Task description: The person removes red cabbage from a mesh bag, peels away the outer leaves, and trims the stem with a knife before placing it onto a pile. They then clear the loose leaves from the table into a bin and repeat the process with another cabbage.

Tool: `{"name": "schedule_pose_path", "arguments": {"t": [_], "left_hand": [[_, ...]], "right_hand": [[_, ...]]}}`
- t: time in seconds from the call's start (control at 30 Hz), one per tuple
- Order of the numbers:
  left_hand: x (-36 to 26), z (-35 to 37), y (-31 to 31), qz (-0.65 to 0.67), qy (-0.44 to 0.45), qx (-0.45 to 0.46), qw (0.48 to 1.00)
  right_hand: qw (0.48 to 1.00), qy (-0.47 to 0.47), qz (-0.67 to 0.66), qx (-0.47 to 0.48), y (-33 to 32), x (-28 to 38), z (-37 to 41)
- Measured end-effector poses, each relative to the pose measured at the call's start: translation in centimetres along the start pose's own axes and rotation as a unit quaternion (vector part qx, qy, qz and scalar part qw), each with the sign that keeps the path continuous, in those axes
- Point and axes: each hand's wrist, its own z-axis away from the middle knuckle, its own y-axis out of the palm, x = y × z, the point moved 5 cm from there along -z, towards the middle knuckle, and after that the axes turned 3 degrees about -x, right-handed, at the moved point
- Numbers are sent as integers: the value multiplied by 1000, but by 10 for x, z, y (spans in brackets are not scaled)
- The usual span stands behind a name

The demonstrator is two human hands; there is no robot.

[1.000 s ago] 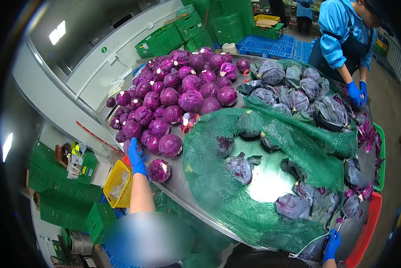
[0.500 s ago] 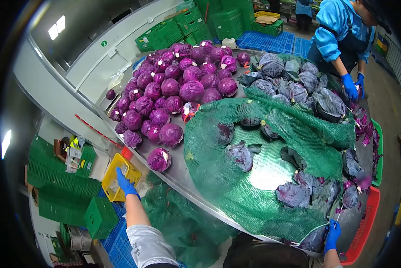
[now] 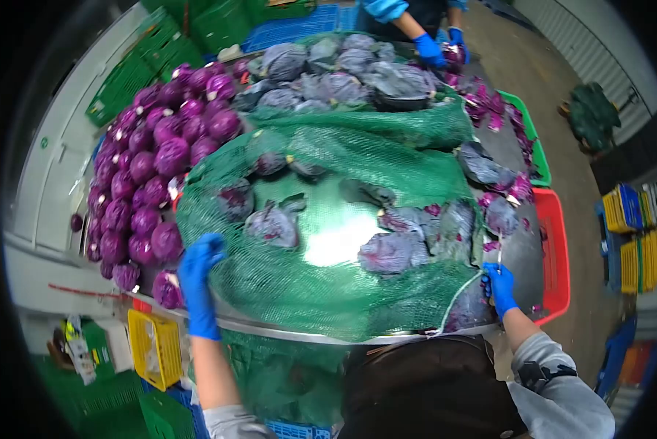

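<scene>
A large green mesh bag lies spread over the metal table, with several red cabbages in dull outer leaves, such as this cabbage, showing in and through it. My left hand, in a blue glove, is at the bag's left edge, its fingers bent toward the mesh and apart. At the bag's white-corded mouth, my right hand, also blue-gloved, is closed on the rim. A thin, blade-like strip, apparently a knife, stands up from that fist. Loose leaves and a cabbage lie just beyond it.
Peeled purple cabbages are heaped at the left; unpeeled ones are piled at the back. A co-worker's gloved hands hold a cabbage there. A red crate and a green crate stand along the right edge, a yellow crate lower left.
My view has swung to the right. My left hand has come from over the yellow crate to the bag's left edge. My right hand stays at the bag's mouth.
</scene>
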Motion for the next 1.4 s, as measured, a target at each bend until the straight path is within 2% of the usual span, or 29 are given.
{"name": "schedule_pose_path", "arguments": {"t": [0.03, 0.1, 0.17, 0.2, 0.27, 0.3, 0.37, 0.43, 0.5, 0.53, 0.57, 0.63, 0.67, 0.7, 0.77, 0.8, 0.83, 0.9, 0.97, 1.0, 1.03, 1.07, 1.17, 1.2, 1.23, 1.27, 1.3, 1.33, 1.4], "left_hand": [[-2, -2, 48, 12, -27, 49, 998], [15, -1, 120, -89, -18, 165, 982], [46, -12, 162, -323, 73, 270, 904], [63, -26, 166, -325, 75, 269, 904], [70, -50, 160, -574, 171, 201, 775], [64, -51, 155, -580, 169, 203, 771], [59, -47, 125, -592, -25, 113, 798], [51, -27, 122, -596, -5, 119, 794], [27, 3, 143, -594, 61, 164, 785], [23, 15, 150, -571, 123, 232, 778], [27, 20, 148, -573, 122, 237, 775], [30, 21, 145, -518, 169, 139, 827], [39, 22, 151, -497, 111, 144, 849], [45, 27, 161, -497, 109, 151, 848], [53, 41, 191, -359, 101, 230, 899], [54, 40, 196, -349, 62, 230, 906], [60, 39, 198, -349, 64, 232, 906], [88, 26, 186, -273, 29, 174, 946], [110, 14, 170, -214, 70, 165, 960], [141, 4, 155, -45, -88, 149, 984], [162, 7, 152, 126, -244, 126, 953], [132, 32, 161, 144, -281, 12, 949], [141, 30, 170, 156, -326, 42, 931], [126, 27, 187, 92, -340, 69, 933], [118, 18, 201, 93, -340, 70, 933], [109, 7, 212, 11, -328, 94, 940], [102, -4, 222, -71, -311, 116, 941], [102, -13, 234, -68, -307, 115, 942], [89, -39, 242, -187, -60, -20, 980]], "right_hand": [[1000, -1, -9, 1, 0, 2, 4], [1000, -2, -20, -5, -5, -1, 4], [999, -6, -31, 3, -3, -6, -2], [999, -10, -37, 6, -7, -11, -4], [999, -14, -40, -1, -9, -10, -7], [999, -8, -44, 3, -7, -10, -6], [998, -26, -61, -8, -8, -11, -5], [996, -24, -88, 0, -10, -17, -9], [995, -30, -95, 6, -10, -15, -8], [997, -18, -79, -2, -9, -13, -6], [997, -11, -81, -4, -8, -10, -3], [993, -8, -113, 26, -7, -6, -1], [994, -15, -105, 30, -8, -11, -6], [994, -10, -104, 25, -8, -8, -2], [995, 14, -92, 30, -7, 1, 3], [994, 6, -107, 37, -7, -3, 0], [993, 6, -109, 35, -7, -5, -1], [991, 16, -127, 41, -5, -7, -2], [991, 18, -122, 45, -5, -7, -4], [991, 23, -124, 53, -5, -7, -3], [990, 28, -125, 60, -5, -6, -2], [992, 31, -109, 61, -5, -7, -5], [989, 15, -88, 116, 5, 3, -2], [984, -2, -99, 148, 11, 11, 6], [977, -23, -110, 183, 17, 19, 11], [973, -63, -97, 201, 22, 24, 13], [974, -61, -46, 212, 20, 35, 21], [971, -64, -40, 227, 18, 35, 21], [968, -74, 3, 238, 5, 36, 26]]}}
